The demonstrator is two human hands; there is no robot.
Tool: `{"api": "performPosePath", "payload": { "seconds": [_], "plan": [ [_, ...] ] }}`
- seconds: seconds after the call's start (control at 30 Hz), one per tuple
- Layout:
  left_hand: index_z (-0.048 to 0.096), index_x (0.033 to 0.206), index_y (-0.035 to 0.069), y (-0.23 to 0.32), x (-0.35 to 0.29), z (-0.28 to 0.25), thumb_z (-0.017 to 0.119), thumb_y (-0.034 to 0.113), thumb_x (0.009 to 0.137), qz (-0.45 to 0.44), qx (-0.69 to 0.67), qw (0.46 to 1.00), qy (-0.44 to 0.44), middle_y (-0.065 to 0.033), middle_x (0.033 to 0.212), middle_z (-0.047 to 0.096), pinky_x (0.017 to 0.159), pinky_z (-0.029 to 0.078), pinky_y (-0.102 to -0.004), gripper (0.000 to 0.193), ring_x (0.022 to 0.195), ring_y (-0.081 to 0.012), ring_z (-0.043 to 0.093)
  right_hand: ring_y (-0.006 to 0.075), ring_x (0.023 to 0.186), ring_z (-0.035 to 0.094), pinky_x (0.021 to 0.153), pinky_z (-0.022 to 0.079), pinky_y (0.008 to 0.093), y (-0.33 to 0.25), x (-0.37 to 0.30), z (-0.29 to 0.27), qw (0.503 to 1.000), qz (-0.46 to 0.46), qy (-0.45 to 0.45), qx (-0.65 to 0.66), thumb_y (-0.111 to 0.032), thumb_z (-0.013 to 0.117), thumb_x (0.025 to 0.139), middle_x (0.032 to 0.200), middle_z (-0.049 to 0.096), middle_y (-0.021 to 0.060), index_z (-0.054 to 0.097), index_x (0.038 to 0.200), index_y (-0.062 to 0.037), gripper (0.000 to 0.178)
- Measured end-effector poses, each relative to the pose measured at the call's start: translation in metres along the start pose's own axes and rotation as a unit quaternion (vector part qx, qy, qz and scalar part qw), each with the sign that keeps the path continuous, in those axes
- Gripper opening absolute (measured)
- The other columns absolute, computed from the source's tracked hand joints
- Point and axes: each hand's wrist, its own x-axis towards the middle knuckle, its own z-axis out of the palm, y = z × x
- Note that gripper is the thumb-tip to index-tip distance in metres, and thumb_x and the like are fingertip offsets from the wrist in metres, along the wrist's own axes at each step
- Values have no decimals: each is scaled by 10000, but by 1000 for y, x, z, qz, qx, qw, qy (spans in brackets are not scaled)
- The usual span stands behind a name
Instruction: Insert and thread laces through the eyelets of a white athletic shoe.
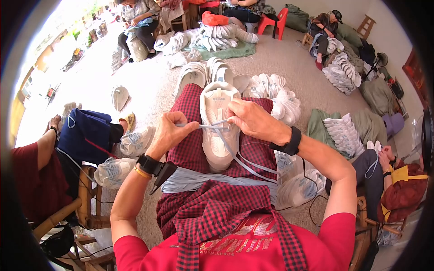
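A white sneaker upper (219, 151) lies on my lap over a red-and-black checked apron (190, 117), its tongue end pointing away from me. Across its front part runs a pale blue shoelace (208, 127), drawn taut between my hands. My left hand (174, 132) pinches the lace just left of the upper. At the right edge of the upper, my right hand (255, 119) grips the lace with thumb and fingers. Loose lace trails down to the right. A thick bundle of pale blue laces (190, 181) lies across my lap, nearer to me.
Stacks of white uppers (275, 92) lie on the floor beyond my knees. More laced uppers (110, 172) sit at my left, and others in clear plastic (300, 187) at my right. Co-workers sit on both sides and farther back. A black cable (312, 180) hangs by my right forearm.
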Motion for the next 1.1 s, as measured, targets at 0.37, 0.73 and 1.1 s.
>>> {"api": "performPosePath", "payload": {
  "seconds": [0.37, 0.73, 1.1],
  "plan": [
    [673, 769, 10, 23, -1, -11, 725, 241, 875, -2, -138, 982, -130, 26, 692, 582, 605, 421, -249, 259, 656, -54, 512, 379, 783, 582, 721, 457, 445, 28, -29, -48, 997, 59, 36, -38, -95, 655, 874, 814, 567, 182, 525, 851, 29, 181],
    [758, 814, 23, 22, 11, -5, 800, 255, 827, -14, -134, 981, -137, 41, 670, 625, 573, 389, -225, 235, 634, -25, 504, 348, 740, 575, 690, 442, 433, 30, -36, -39, 997, 62, 47, -20, -92, 668, 867, 785, 577, 171, 534, 839, 31, 184],
    [724, 737, 7, 19, 15, 5, 831, 228, 796, -32, -57, 994, -85, 16, 658, 627, 522, 378, -223, 253, 592, -43, 500, 407, 820, 601, 755, 477, 472, 37, -41, -45, 995, 75, 41, -53, -143, 667, 886, 816, 586, 205, 551, 848, 21, 205]
  ]
}}
